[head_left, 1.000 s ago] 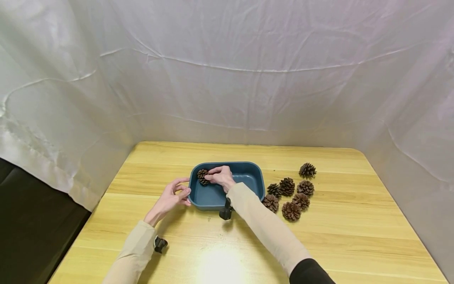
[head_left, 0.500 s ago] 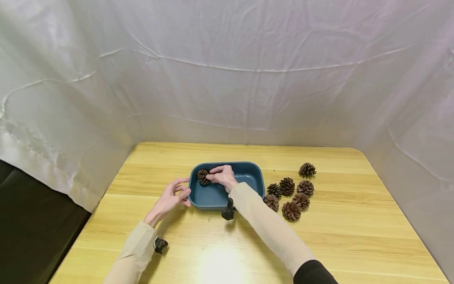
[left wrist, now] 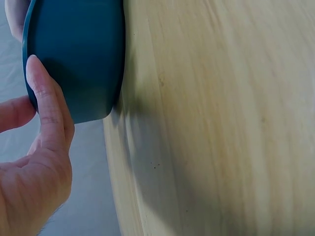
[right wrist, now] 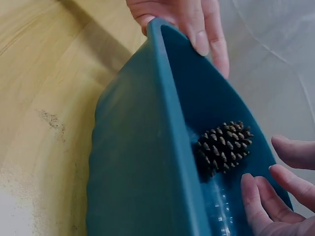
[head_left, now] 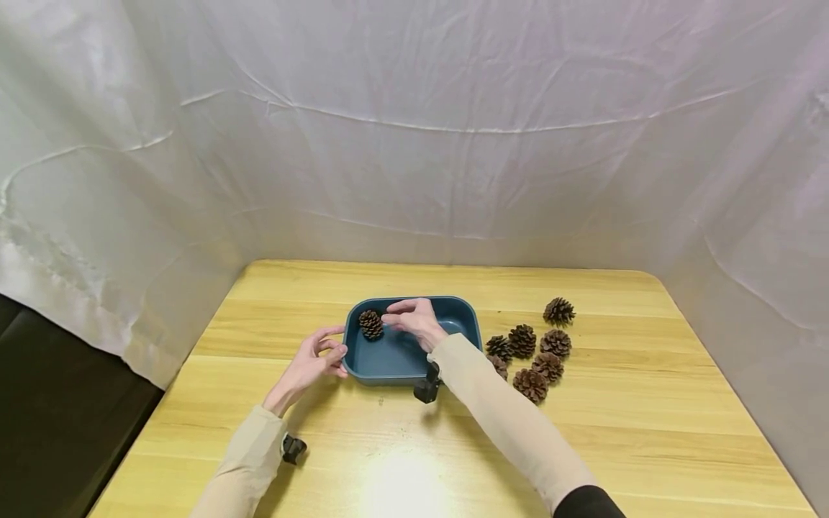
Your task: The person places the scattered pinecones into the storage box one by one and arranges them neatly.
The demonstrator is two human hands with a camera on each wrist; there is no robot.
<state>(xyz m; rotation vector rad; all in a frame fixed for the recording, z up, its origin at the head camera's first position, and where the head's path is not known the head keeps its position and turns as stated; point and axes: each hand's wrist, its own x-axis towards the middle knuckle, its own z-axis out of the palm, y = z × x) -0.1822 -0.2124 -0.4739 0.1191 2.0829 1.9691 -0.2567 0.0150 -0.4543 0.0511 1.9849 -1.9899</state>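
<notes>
A blue rectangular tray with deep walls [head_left: 388, 379] stands on the table. My left hand [head_left: 311, 363] holds its left end, the thumb at the rim and the other fingers along the end wall. In the left wrist view this hand [left wrist: 44, 147] lies against the tray's outer wall [left wrist: 83, 59]. One brown pine cone [head_left: 371, 324] lies inside at the left end. Just right of it, over the tray, my right hand [head_left: 417, 321] has its fingers apart. The right wrist view shows a gap between those fingers [right wrist: 253, 196] and the cone [right wrist: 224, 147].
Several pine cones [head_left: 522, 341] lie in a loose group right of the tray, one [head_left: 559, 311] farther back. The right forearm partly covers another cone [head_left: 499, 365]. A pale curtain [head_left: 453, 144] hangs behind the wooden table [head_left: 648, 403].
My right hand has let go of the pine cone and drawn back to the right. The cone stays in the tray's left end. My left hand keeps its place.
</notes>
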